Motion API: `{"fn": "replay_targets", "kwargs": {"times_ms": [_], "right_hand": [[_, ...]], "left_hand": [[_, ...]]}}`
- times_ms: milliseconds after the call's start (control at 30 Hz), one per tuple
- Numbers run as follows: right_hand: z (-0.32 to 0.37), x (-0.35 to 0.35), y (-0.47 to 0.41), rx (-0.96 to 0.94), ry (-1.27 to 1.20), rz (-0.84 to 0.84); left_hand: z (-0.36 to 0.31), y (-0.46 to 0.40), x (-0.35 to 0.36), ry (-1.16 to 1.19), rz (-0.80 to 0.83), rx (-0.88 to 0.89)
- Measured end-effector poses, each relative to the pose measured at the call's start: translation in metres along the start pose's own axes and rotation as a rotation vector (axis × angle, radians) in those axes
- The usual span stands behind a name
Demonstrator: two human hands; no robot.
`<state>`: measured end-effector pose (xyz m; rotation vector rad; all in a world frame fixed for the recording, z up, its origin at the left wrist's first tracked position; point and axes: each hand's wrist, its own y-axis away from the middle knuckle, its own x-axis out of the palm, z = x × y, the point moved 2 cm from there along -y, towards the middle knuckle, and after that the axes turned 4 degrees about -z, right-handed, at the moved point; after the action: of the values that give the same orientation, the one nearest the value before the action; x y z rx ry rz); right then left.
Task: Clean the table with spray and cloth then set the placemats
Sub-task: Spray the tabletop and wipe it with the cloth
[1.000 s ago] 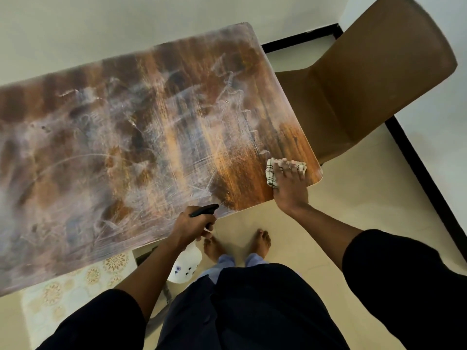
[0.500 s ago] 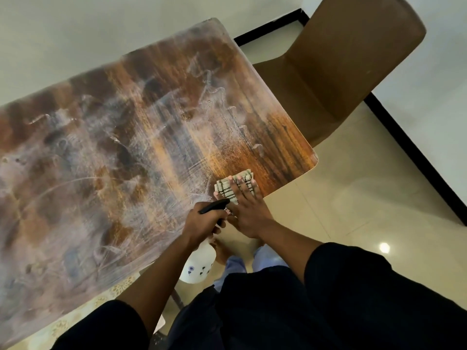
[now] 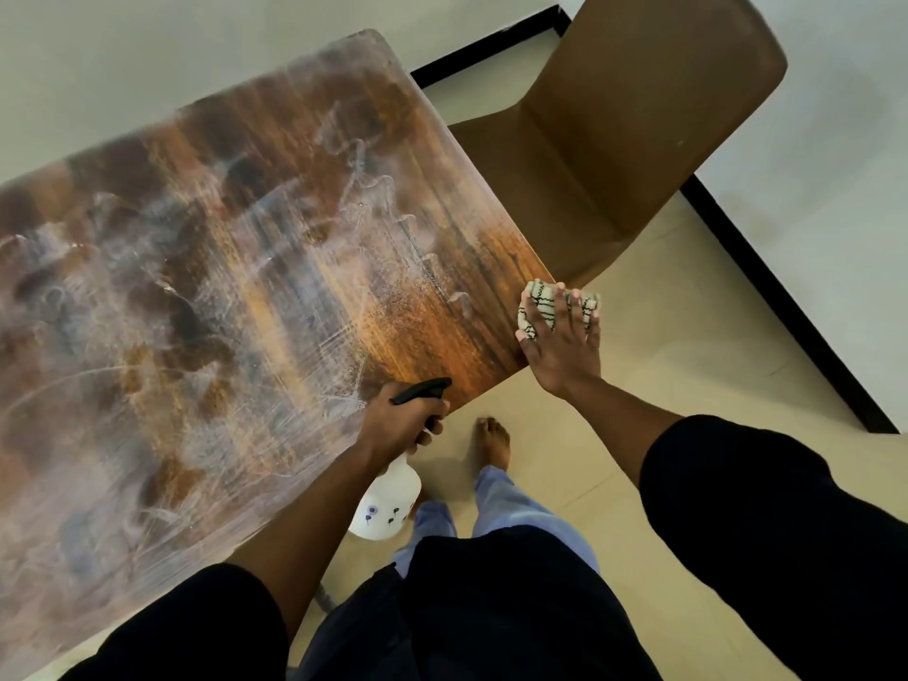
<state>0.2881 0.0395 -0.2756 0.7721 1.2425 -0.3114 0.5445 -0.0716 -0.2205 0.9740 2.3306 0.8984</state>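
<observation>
Pressing cloth (image 3: 543, 307) flat-fingered, left hand (image 3: 393, 427) gripping sprayer (image 3: 388, 503)

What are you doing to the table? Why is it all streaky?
A person is cleaning it. The right hand presses a checked cloth flat on the table at its near right corner. The left hand grips a white spray bottle beside the near edge. Wet, whitish smears cover most of the top. No placemats are on it yet.

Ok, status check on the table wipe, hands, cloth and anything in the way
Left hand grips spray bottle below table edge. Right hand presses cloth flat on table corner. Chair beside that corner. Placemats not set.
</observation>
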Motion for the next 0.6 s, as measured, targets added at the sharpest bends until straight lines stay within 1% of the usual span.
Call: {"fn": "replay_targets", "kwargs": {"times_ms": [133, 333, 500, 600], "right_hand": [[0.000, 0.003, -0.002, -0.038, -0.033, -0.055], [-0.007, 0.023, 0.021, -0.182, -0.004, -0.089], [-0.029, 0.008, -0.002, -0.311, 0.067, -0.118], [-0.039, -0.002, -0.026, -0.402, 0.093, -0.096]], "left_hand": [[-0.016, -0.012, 0.012, 0.028, 0.003, 0.002], [-0.033, -0.020, 0.024, 0.128, -0.015, -0.059], [-0.041, -0.023, 0.026, 0.188, -0.073, -0.081], [-0.041, -0.027, 0.025, 0.191, -0.114, -0.068]]}}
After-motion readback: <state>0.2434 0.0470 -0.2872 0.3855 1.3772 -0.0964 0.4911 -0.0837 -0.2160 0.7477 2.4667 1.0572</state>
